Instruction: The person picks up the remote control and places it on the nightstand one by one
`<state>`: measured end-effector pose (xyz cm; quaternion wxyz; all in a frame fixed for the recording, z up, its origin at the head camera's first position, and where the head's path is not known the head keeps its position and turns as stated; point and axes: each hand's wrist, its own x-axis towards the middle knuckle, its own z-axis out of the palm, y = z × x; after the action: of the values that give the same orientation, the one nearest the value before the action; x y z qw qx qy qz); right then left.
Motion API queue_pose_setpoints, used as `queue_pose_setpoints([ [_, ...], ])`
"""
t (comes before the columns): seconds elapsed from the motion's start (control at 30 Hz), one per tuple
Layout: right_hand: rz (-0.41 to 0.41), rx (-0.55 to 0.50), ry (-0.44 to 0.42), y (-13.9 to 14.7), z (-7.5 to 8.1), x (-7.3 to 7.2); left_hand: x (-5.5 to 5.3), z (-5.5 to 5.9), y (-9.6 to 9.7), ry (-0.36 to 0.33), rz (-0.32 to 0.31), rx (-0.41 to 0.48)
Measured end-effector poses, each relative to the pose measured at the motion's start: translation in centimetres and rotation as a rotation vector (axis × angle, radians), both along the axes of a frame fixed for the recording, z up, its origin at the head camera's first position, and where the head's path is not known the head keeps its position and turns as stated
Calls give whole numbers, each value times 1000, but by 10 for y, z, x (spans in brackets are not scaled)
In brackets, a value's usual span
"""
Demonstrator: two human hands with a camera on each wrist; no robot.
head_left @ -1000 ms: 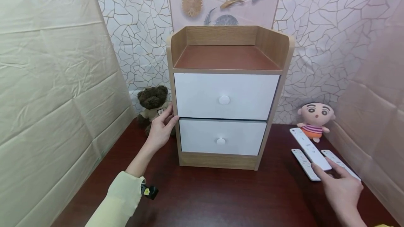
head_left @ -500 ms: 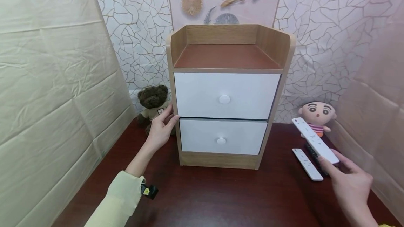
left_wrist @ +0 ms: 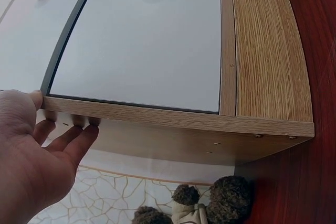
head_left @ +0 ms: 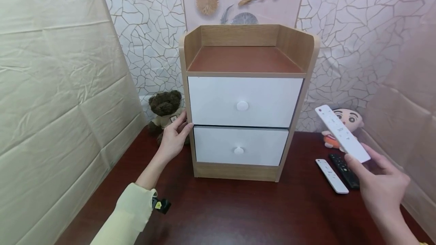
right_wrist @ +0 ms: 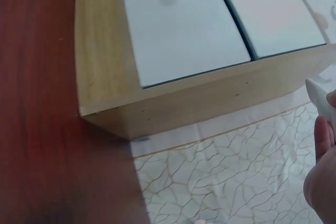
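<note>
A wood-framed cabinet (head_left: 235, 172) with two white drawers stands on the dark red table. My left hand (head_left: 173, 140) is at its left side; in the left wrist view the fingertips touch the side panel and the thumb lies at the front edge. Both drawers, the upper drawer (head_left: 214, 99) and the lower drawer (head_left: 214, 144), are in. My right hand (head_left: 383, 188) grips a white remote control (head_left: 340, 131) by its near end, raised and tilted. Below it lie another white remote (head_left: 332, 176) and a black remote (head_left: 345, 173), partly behind the hand.
A brown teddy bear (head_left: 165, 103) sits behind my left hand. Beyond the raised remote is a plush doll (head_left: 352, 118), partly covered by it. Beige cloth walls (head_left: 61, 67) border both sides, and a patterned wall covering (head_left: 153, 41) hangs at the back.
My right hand has lifted the white remote up and to the right, uncovering the black remote. A white remote at the far right no longer shows. My left hand stays on the cabinet.
</note>
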<state>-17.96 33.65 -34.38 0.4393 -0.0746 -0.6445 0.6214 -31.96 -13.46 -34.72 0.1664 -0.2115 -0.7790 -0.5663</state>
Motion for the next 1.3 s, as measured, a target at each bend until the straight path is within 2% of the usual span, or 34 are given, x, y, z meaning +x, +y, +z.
queue_pose_setpoints([
  [0.3, 175, -103, 235, -10, 19, -4, 0, 0, 0, 5, -6, 3],
  [0.6, 208, -57, 306, -21, 33, -2, 1, 2, 1, 8, -1, 7],
  [0.7, 155, 18, 263, -25, 36, -1, 2, 2, 0, 9, 4, 5],
  [0.83, 38, 142, 202, -31, 39, -3, 2, 1, 0, 11, 8, 0],
  [0.93, 128, 84, 331, -38, 39, -9, 1, 1, 1, 8, 8, -3],
  [1.07, 371, -79, 563, -51, 42, -19, 1, 1, 0, 1, 10, -4],
  [1.1, 398, -98, 589, -55, 43, -21, 1, 1, 1, -1, 10, -4],
  [1.17, 392, -87, 595, -61, 47, -24, 1, 1, 0, 0, 12, -6],
  [1.27, 331, -30, 566, -70, 53, -29, 1, 1, 0, 3, 11, -3],
  [1.3, 302, 20, 545, -73, 55, -30, 1, 1, 0, 5, 9, -2],
])
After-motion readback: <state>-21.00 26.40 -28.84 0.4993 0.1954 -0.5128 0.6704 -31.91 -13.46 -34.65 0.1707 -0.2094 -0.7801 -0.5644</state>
